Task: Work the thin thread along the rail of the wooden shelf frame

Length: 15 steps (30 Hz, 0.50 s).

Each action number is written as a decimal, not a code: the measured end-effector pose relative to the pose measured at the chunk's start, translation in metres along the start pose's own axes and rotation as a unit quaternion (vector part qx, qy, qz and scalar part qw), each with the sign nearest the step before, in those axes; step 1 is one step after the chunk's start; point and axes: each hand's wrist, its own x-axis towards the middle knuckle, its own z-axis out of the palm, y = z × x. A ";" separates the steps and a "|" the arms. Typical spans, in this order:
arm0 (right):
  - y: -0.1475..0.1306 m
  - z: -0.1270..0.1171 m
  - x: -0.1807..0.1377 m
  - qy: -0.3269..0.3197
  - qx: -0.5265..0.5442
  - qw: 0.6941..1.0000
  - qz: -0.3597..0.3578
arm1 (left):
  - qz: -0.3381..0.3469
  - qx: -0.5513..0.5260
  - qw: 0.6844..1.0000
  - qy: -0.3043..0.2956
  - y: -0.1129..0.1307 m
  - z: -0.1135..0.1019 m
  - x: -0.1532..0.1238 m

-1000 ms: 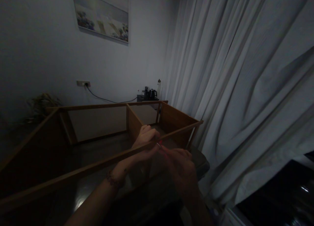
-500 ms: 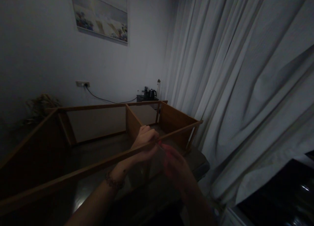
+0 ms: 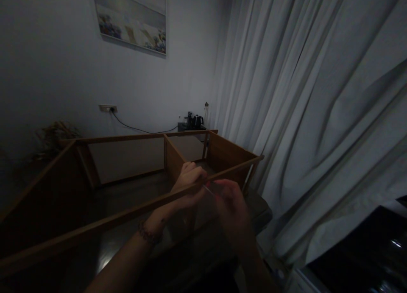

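A wooden frame [image 3: 127,216] with board panels lies before me, with a divider [image 3: 174,153] across it. My left hand [image 3: 190,180] is closed around the front rail near that divider, a beaded bracelet [image 3: 149,233] on its wrist. Just right of it, my right hand [image 3: 230,197] has its fingers curled around what looks like a screwdriver [image 3: 210,190]. Its thin, pale shaft slants up left to the rail beside my left fingers, and reddish colour shows at the tip and in the grip. Dim light and my fingers hide most of the tool.
A pale curtain [image 3: 286,93] hangs along the right side. Behind the frame, a black kettle [image 3: 197,121] stands on a small dark table, its cord running to a wall socket [image 3: 108,108]. Dried plants [image 3: 55,136] are at the left, and a glossy black surface [image 3: 365,250] is at lower right.
My right hand has turned at the wrist and its fingers have shifted slightly up around the tool. The left hand stays in place on the rail.
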 end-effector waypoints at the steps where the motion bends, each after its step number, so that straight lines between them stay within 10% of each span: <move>1: 0.000 0.000 0.000 0.006 -0.058 0.997 -0.043 | 0.004 0.000 1.000 0.004 -0.001 0.001 0.000; 8: 0.011 0.002 -0.003 0.046 -0.014 0.998 -0.052 | -0.005 -0.006 1.000 0.006 0.004 -0.002 0.002; 15: 0.005 -0.002 -0.004 -0.047 -0.087 0.991 -0.095 | 0.000 -0.013 1.000 0.007 0.002 -0.001 0.002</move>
